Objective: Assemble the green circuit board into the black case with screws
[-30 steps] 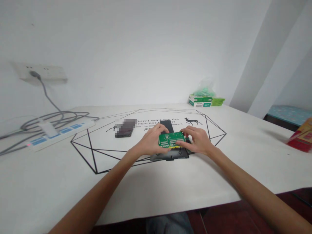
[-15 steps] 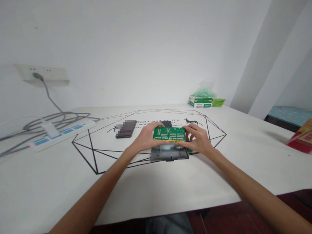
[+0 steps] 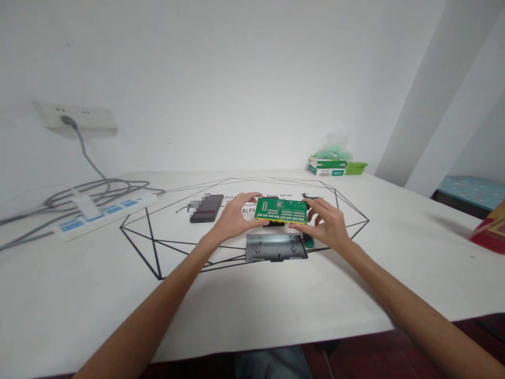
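Observation:
A green circuit board (image 3: 281, 209) is held above the table, tilted, with a yellow strip along its near edge. My right hand (image 3: 325, 220) grips its right end between thumb and fingers. At the left end, my left hand (image 3: 234, 215) curves open, a gap showing between its palm and the board. Its thumb and forefinger tips are close to the board's corners; whether they touch is unclear. Below the board lies a grey plastic cover (image 3: 275, 247), inner side up. A dark tool with a green end (image 3: 309, 242) lies beside it, partly hidden. Something black shows behind the board.
A smartphone (image 3: 206, 208) lies left of my hands on the white table (image 3: 236, 305). Further left are a power strip (image 3: 110, 215) and coiled grey cables (image 3: 106, 187). Green-and-white boxes (image 3: 326, 166) stand at the back right, and a red package (image 3: 491, 231) is at the right edge.
The board has moved slightly right and up and turned, away from my left palm. My left fingers have loosened. More of the grey cover below is uncovered.

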Tool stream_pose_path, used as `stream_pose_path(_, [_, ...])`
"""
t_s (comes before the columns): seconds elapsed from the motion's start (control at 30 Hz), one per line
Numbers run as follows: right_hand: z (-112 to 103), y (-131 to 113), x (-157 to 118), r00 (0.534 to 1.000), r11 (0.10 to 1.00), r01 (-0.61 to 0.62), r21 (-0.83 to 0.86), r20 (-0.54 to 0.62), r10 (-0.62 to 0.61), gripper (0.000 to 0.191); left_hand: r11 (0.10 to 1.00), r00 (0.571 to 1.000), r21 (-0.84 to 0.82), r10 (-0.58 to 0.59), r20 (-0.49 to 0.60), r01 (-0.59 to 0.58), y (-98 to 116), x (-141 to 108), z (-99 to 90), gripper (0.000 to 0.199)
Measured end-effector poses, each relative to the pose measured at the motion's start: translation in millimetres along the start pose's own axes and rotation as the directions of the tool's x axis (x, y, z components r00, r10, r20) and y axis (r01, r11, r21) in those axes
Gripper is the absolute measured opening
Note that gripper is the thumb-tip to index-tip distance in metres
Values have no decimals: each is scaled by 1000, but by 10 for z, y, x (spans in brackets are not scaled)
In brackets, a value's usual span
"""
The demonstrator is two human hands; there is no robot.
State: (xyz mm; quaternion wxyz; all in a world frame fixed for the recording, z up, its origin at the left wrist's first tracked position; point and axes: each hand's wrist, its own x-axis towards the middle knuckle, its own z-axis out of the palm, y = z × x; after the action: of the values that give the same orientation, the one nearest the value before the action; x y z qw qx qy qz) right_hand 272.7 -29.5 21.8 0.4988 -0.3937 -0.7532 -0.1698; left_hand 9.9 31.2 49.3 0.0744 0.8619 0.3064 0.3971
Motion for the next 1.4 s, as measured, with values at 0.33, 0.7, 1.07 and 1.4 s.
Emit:
stream_pose_path(0.33, [12, 27, -2, 996, 995, -66, 77, 64, 61, 50, 997, 985, -3, -79, 152, 80, -84, -46, 76, 66])
stream_pose_path(0.7, [-7, 91, -8, 969, 995, -97, 2, 229, 94, 56, 994, 989, -67, -80, 121, 88, -76, -39, 100, 54])
stream_pose_path(1.07, [45, 118, -61, 967, 989, -146, 30, 218, 136, 63, 914, 969, -327, -209, 128, 240, 19, -13, 154, 57])
stream_pose_path(1.4, [44, 22, -25, 958, 958, -251, 139, 180, 224, 56, 789, 934, -501, -286, 213, 355, -4, 4, 111, 63])
